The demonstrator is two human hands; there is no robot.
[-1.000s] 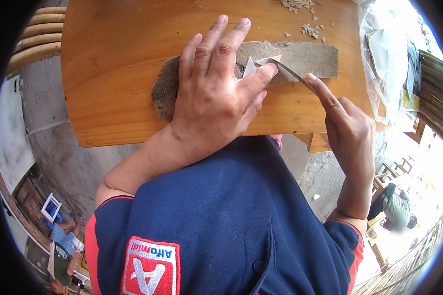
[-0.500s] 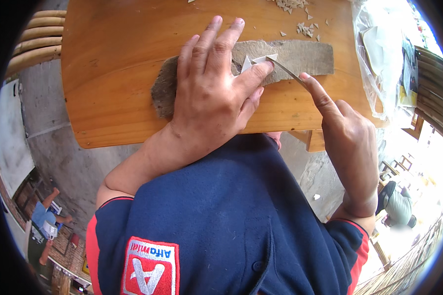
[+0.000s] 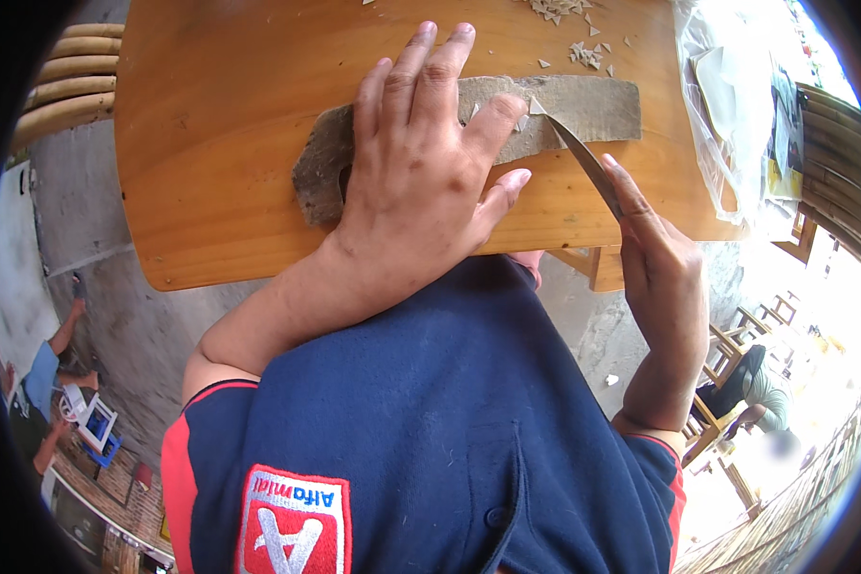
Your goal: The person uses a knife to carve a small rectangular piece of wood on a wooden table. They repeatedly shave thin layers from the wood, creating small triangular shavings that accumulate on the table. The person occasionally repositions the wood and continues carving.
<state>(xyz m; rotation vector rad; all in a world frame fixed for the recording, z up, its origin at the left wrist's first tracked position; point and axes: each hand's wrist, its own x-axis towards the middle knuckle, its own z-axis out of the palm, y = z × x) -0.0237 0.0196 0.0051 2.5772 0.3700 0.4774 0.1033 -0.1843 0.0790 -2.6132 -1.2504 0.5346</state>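
Note:
A worn wooden board (image 3: 598, 107) lies across the table under my left hand (image 3: 421, 177). This hand is open and flat, fingers stretched away from me, its index fingertip over small white pieces. One white triangular piece (image 3: 536, 107) shows at the tip of a thin knife (image 3: 588, 163). My right hand (image 3: 662, 253) is closed on the knife's handle, with the index finger along the blade's back. Most of the handle is hidden in the palm. Other white bits are partly covered by my left index finger.
Several small pale triangles (image 3: 586, 55) and a larger heap (image 3: 553, 8) lie at the far side of the wooden table (image 3: 220, 143). A clear plastic bag (image 3: 727, 115) with pale sheets sits at the right edge. One person (image 3: 43, 373) is low left, another (image 3: 761, 383) low right.
The white strip under the blade now shows as smaller separate pieces. My right hand has drawn slightly back and the knife is steeper. My left index finger and thumb have spread apart.

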